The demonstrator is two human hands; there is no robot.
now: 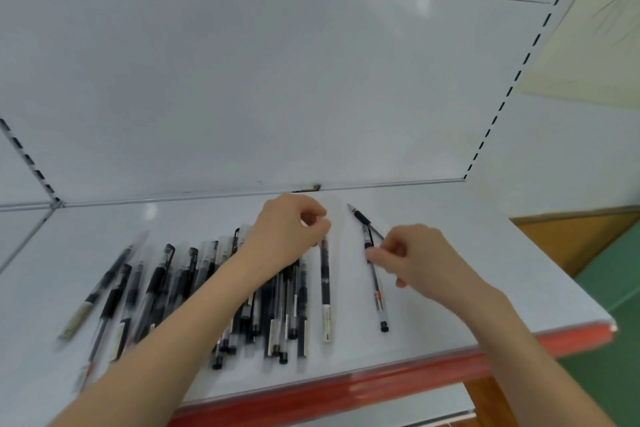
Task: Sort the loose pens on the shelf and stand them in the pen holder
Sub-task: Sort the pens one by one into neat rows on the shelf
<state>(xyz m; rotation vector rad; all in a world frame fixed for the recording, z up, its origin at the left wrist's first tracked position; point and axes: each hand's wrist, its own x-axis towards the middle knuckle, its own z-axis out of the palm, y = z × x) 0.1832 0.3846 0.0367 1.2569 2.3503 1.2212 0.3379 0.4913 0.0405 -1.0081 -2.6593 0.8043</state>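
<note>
Loose pens (214, 291) lie in row, lower left-centre of frame, on white shelf (485, 253); pen holder not in view. Lone gel pen (324, 288) just right of row; left hand (287, 232) fingers curled, pinching its top end. Right hand (426, 260) thumb and forefinger pinch clear pen (377, 288), which crosses black-grip pen (362, 217). My advice: uncross that pair first, turn tips same way, then gather. Count: three pens set apart; row too blurred to count; two hands.
</note>
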